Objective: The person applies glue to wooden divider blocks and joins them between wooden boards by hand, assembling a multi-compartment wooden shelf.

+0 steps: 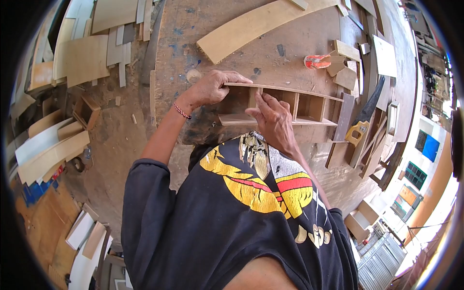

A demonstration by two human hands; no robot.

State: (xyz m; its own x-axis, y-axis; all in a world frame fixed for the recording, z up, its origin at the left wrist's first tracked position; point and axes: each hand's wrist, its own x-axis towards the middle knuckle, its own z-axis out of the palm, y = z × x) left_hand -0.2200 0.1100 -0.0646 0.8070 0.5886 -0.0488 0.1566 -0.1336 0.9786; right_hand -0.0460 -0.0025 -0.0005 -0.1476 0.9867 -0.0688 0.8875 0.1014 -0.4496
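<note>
A small wooden frame (pixel 316 120) with thin dividers lies on the brown workbench (pixel 232 58), close to my body. My left hand (pixel 210 89) is closed round the left end of the frame's far side strip, its fingers along the outer edge. Inside the frame, my right hand (pixel 275 116) has its fingers against an upright divider (pixel 253 96) near the left part, gripping it. To the right of that hand, two more dividers stand between the long side strips.
A curved board (pixel 256 29) lies along the far side. An orange-red object (pixel 317 62) sits by wood offcuts (pixel 346 77). At the right is a handsaw (pixel 368 116) with a yellow handle. Wood panels (pixel 87 58) and curved pieces (pixel 53 150) are on the left.
</note>
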